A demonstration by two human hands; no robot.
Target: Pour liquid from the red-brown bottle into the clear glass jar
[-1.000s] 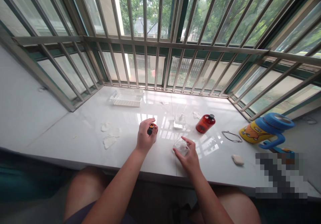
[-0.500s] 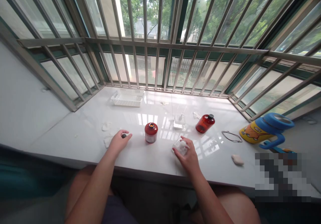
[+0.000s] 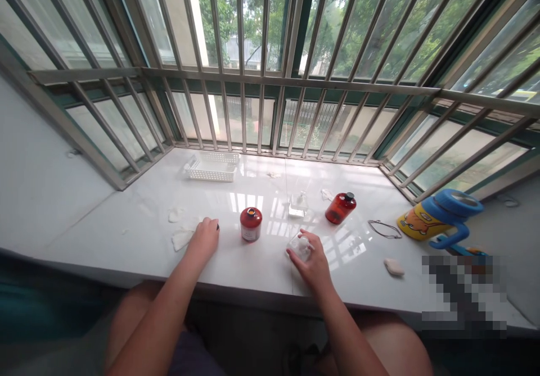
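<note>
Looking through the head view, the person's left hand (image 3: 203, 239) is resting on the bench (image 3: 113, 227), curled around a small dark cap (image 3: 217, 227) whose tip is showing past the fingers. That hand is drawing away from the red bottle (image 3: 251, 224), which is standing upright on its own between the hands, uncapped, with its orange mouth showing and neither hand touching it. The right hand (image 3: 311, 266) is grasping a clear square container (image 3: 298, 247) low on the bench, its fingers wrapped over the top. Just behind that container, a small clear bottle (image 3: 297, 205) is standing beside an amber bottle (image 3: 340, 208) with a black cap. White scraps (image 3: 181, 240) are lying next to the left hand, and a white plastic basket (image 3: 211, 168) is sitting against the window bars (image 3: 244, 112).
</note>
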